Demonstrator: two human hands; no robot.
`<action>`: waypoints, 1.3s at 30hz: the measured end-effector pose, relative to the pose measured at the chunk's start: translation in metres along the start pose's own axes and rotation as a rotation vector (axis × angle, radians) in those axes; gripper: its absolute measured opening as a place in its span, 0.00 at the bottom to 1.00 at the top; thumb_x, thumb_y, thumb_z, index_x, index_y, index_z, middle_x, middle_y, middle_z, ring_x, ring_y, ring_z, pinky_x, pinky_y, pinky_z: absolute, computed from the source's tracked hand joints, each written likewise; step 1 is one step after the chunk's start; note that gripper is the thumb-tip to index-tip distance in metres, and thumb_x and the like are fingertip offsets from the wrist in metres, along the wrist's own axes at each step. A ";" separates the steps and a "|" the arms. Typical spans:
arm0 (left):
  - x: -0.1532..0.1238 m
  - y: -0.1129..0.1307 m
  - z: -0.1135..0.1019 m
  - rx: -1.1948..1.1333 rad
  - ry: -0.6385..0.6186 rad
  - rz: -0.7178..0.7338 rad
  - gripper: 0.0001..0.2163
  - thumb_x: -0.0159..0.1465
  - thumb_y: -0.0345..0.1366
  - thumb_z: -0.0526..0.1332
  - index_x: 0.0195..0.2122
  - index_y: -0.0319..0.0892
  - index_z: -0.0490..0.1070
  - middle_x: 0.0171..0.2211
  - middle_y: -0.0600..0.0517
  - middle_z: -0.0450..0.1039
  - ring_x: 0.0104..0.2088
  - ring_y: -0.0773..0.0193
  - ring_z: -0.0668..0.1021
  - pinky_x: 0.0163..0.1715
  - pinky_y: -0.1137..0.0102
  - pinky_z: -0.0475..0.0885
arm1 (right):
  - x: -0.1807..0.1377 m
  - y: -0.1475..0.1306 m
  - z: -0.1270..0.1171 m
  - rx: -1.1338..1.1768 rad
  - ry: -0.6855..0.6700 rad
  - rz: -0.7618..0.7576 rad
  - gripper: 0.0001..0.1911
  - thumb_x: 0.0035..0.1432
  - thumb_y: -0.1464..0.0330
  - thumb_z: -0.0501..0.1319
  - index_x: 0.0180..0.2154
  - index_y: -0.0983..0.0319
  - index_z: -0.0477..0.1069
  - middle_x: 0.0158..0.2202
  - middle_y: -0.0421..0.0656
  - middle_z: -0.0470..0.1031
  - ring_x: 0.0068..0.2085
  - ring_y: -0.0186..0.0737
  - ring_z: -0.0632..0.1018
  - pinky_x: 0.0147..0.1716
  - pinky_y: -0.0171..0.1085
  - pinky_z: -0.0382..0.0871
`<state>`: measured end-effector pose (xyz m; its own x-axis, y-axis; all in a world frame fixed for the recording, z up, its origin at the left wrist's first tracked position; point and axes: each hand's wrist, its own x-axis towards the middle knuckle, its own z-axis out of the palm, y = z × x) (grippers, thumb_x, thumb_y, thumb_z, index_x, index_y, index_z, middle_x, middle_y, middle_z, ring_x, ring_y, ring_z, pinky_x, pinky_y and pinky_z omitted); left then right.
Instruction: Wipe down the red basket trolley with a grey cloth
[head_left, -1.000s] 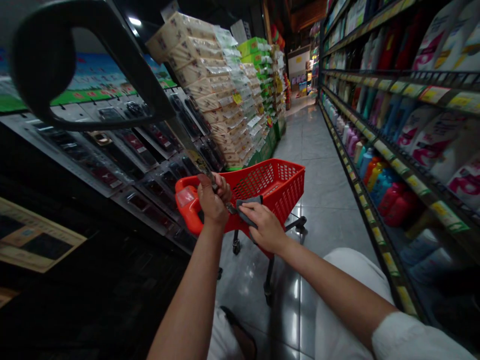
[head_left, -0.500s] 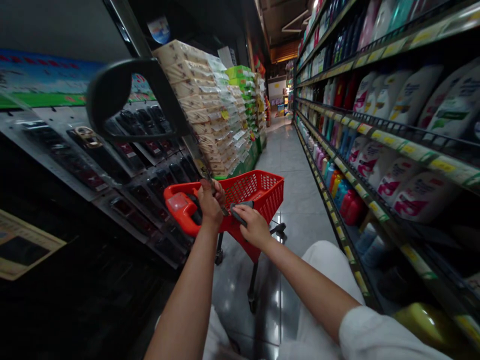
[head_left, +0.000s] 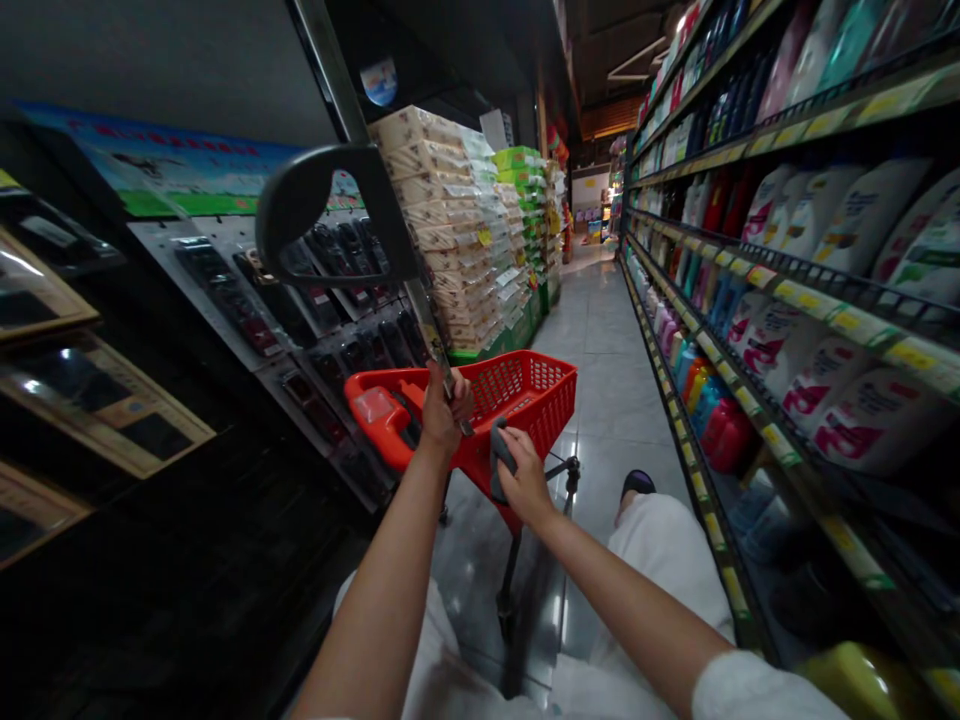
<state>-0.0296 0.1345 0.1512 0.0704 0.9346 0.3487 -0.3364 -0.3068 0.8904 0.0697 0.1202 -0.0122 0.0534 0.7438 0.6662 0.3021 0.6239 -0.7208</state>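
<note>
My left hand (head_left: 441, 410) is closed round the lower part of a long metal pole (head_left: 337, 75), which slants up to the left and leaves the view at the top. A dark grey looped handle (head_left: 390, 215) is fixed to the pole, well above that hand. The fingers of my right hand (head_left: 526, 482) are wrapped round a dark grey piece (head_left: 501, 455), tilted nearly upright; its kind I cannot make out. Just beyond both hands stands a red shopping cart (head_left: 551, 405) with a slotted plastic basket and a red push handle (head_left: 375, 410).
To the right, long shelves (head_left: 787, 285) carry several rows of bottles. Stacked wrapped packs (head_left: 427, 225) rise ahead on the left, beside a rack of hanging packaged goods (head_left: 292, 300). A tiled aisle (head_left: 592, 310) runs forward. My legs in white trousers (head_left: 667, 550) are below.
The view has swung left, so the pole and cart appear farther right. The grey piece in my right hand has turned more upright. A dark shoe has come into view.
</note>
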 end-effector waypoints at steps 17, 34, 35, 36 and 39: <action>-0.013 0.006 -0.006 -0.116 -0.071 -0.030 0.30 0.60 0.63 0.55 0.16 0.41 0.57 0.12 0.60 0.45 0.12 0.76 0.50 0.12 0.77 0.44 | 0.039 0.136 -0.051 -0.233 0.119 0.173 0.24 0.53 0.76 0.50 0.50 0.67 0.72 0.54 0.53 0.71 0.55 0.42 0.70 0.60 0.42 0.61; -0.008 0.004 -0.018 -0.100 -0.083 -0.006 0.30 0.60 0.63 0.54 0.17 0.40 0.59 0.12 0.60 0.47 0.12 0.76 0.51 0.12 0.78 0.46 | -0.008 0.015 0.009 0.192 0.059 0.126 0.21 0.58 0.72 0.54 0.51 0.59 0.74 0.52 0.47 0.73 0.54 0.43 0.73 0.58 0.45 0.64; -0.009 0.004 -0.019 -0.091 -0.072 0.005 0.30 0.60 0.63 0.54 0.17 0.40 0.59 0.12 0.60 0.47 0.12 0.76 0.51 0.12 0.78 0.46 | -0.008 0.008 0.007 0.227 0.074 0.119 0.20 0.58 0.72 0.54 0.51 0.59 0.74 0.52 0.47 0.73 0.54 0.42 0.73 0.58 0.46 0.64; -0.009 0.003 -0.020 -0.080 -0.062 0.015 0.30 0.60 0.63 0.54 0.17 0.40 0.59 0.12 0.60 0.47 0.12 0.76 0.51 0.12 0.78 0.46 | -0.007 0.001 0.005 0.246 0.098 0.106 0.20 0.59 0.71 0.54 0.52 0.59 0.74 0.52 0.47 0.73 0.55 0.42 0.73 0.58 0.46 0.64; -0.011 0.003 -0.022 -0.061 -0.030 0.029 0.30 0.59 0.64 0.54 0.17 0.40 0.59 0.12 0.60 0.47 0.12 0.76 0.51 0.12 0.78 0.46 | 0.004 -0.022 0.005 0.194 0.145 0.033 0.22 0.60 0.71 0.54 0.55 0.58 0.72 0.57 0.47 0.69 0.58 0.42 0.71 0.60 0.46 0.63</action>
<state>-0.0524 0.1272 0.1434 0.0879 0.9192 0.3838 -0.3949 -0.3216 0.8606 0.0588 0.1106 0.0049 0.2007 0.7309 0.6523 0.1100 0.6448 -0.7564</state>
